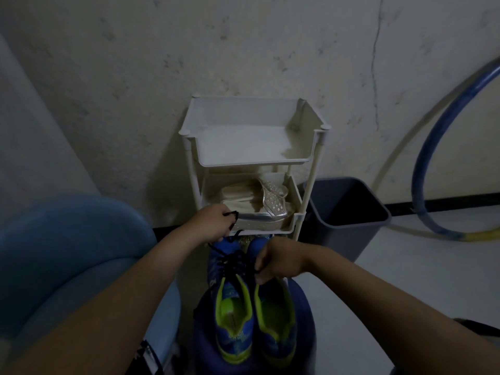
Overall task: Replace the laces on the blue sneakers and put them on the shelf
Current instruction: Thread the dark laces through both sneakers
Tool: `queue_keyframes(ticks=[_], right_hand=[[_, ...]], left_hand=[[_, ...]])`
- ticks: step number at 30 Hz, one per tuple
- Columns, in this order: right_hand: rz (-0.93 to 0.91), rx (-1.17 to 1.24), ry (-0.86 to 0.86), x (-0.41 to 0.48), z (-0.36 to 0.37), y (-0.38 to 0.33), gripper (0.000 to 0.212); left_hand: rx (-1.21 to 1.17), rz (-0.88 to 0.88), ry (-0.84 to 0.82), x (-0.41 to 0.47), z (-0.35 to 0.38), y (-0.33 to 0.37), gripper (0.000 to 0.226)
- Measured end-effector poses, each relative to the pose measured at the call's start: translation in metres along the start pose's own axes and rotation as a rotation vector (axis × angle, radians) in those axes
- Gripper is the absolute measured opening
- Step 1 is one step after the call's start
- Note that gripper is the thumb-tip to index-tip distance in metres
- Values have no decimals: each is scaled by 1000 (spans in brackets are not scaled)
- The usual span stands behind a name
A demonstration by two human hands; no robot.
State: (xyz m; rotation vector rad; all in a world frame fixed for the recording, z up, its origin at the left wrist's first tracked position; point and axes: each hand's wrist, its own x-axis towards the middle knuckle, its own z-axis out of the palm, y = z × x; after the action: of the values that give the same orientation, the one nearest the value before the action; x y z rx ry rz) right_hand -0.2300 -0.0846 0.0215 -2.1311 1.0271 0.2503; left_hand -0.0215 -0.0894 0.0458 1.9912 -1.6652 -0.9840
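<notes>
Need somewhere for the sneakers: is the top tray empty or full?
Empty: the top tray shows only bare floor; silver shoes sit one tier below.

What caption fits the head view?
Left hand and right hand pull a black lace through blue sneakers before a white shelf.

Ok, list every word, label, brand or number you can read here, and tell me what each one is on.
Nothing here reads as clear text.
White mark on the side of the laced blue sneaker: blurred, partly hidden, unreadable.
Black-and-white print on an object at the bottom edge: too blurred to read.
White shelf rack, grey bin, black lace: no lettering visible.
</notes>
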Motion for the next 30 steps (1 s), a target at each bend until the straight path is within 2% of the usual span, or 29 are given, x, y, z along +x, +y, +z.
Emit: queue_keyframes(ticks=[2,5,8,11,14,16,18,19,22,23,27,30], right_hand=[[-53,58,-80,-4,3,-15,24],[-58,8,-213,-5,16,-31,35],[-37,-74,-200,-8,11,-38,34],[-65,-192,147,-17,-15,-40,25],[-41,-38,552,-23,-35,-34,24],[-68,83,668,-23,-38,-28,28],[-110,178,585,-20,-36,-24,44],[-123,226,516,-17,-33,-24,42],[-55,241,382,-14,-30,-20,3],[-22,215,374,-14,-31,-17,13],[126,161,345,-13,-35,3,21],[231,30,324,-11,-34,20,19]], left_hand=[[-13,45,-25,-5,0,6,25],[-37,111,-47,-13,3,17,25],[-116,166,-64,-20,6,24,21],[-138,189,-70,-21,8,25,22],[-56,240,-52,-22,9,26,21],[-48,296,-91,-23,11,27,24],[-62,336,-127,-25,12,31,27],[-78,344,-127,-25,13,33,26],[-120,355,-68,-26,8,40,20],[-117,343,-27,-26,5,41,21],[32,157,198,-13,-10,22,22],[220,-30,208,-3,-18,6,24]])
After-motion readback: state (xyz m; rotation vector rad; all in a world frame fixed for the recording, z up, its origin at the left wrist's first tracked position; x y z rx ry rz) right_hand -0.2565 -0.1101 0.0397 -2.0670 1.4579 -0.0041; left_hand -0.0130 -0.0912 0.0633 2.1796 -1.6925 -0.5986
